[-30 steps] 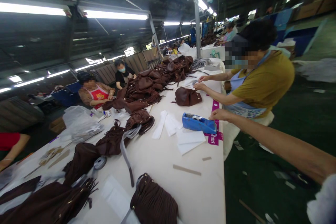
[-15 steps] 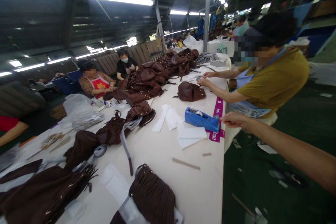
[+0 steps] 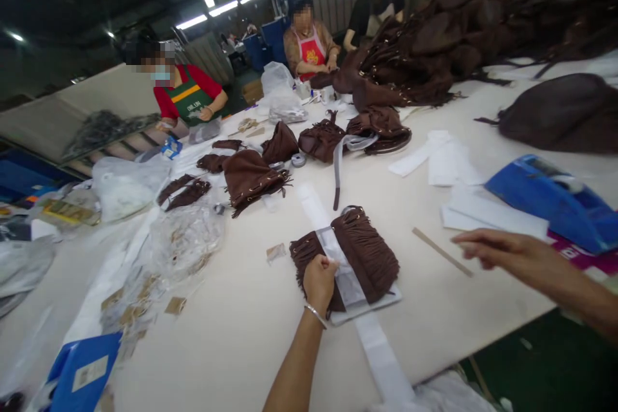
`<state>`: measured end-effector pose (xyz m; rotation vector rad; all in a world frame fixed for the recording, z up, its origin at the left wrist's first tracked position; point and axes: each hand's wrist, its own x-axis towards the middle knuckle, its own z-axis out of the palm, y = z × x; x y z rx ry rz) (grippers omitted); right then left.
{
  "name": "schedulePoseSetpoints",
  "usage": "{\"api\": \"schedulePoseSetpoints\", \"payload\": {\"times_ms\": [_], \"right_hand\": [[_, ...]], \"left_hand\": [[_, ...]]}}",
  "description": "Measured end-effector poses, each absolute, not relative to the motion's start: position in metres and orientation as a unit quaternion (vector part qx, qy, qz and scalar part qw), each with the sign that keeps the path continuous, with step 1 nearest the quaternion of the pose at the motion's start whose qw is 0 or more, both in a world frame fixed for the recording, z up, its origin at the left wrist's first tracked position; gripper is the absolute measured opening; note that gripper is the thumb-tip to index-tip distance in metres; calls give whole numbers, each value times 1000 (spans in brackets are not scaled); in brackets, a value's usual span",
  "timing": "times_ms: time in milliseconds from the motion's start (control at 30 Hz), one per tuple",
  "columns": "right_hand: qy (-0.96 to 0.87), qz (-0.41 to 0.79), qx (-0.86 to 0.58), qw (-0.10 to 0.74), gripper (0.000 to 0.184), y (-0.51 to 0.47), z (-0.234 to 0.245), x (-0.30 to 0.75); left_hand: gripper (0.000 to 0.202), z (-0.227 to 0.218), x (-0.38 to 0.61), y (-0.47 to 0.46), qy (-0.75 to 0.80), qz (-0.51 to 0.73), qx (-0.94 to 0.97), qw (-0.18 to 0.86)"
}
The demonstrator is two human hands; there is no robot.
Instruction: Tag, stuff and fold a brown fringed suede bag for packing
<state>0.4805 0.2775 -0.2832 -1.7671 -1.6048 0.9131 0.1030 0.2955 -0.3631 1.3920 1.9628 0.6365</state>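
Note:
A dark brown fringed bag [image 3: 369,261] lies on the table in front of me, with a white strip [image 3: 345,277] across its middle. My left hand [image 3: 321,277] is closed on the strip, pressed to the bag's left half. To the right, my right hand [image 3: 502,250] is above the table, index finger stretched forward and the others bent. Its fingertips are close together, and anything between them is too small to make out. Just beyond that hand stands a blue tape dispenser [image 3: 550,196]. Under the bag, a long white paper band [image 3: 381,354] runs toward me.
White paper sheets [image 3: 492,209] and a thin grey-brown strip [image 3: 441,251] lie near my right hand. More brown bags [image 3: 253,177] and a large pile [image 3: 434,45] are farther back. Another blue dispenser [image 3: 87,367] is at lower left. Several co-workers stand across the table.
The view has swung left and down to the fringed bag. My right hand has left the tape dispenser. My left hand has come into view on the bag.

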Motion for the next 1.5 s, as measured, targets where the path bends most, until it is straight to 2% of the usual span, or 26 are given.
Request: {"api": "schedulePoseSetpoints", "payload": {"times_ms": [67,133,233,433,667,833,967,1100,1233,1500], "right_hand": [[-587,506,-580,249,32,277,-288,400],[-574,574,-533,240,29,279,-297,326],[-603,522,-562,221,23,283,-314,259],[-635,404,-638,162,14,287,-323,238],[-599,388,-698,60,22,301,-326,220],[-584,385,-714,-27,9,314,-327,211],[-590,366,-712,-105,33,320,-325,207],[-591,347,-711,-159,34,321,-324,204],[-614,303,-711,-160,32,313,-319,205],[-697,121,-704,-66,45,276,-318,215]], "left_hand": [[17,-361,104,293,747,242,530,320],[16,-359,103,292,747,239,532,320],[15,-358,101,292,747,233,533,321],[16,-360,98,292,747,217,542,319],[14,-358,97,289,741,203,562,307],[16,-355,95,288,736,195,572,304],[14,-355,96,287,735,194,578,296],[14,-357,95,286,734,197,584,286],[15,-362,95,286,732,198,591,276],[19,-363,97,287,728,182,603,271]]}}
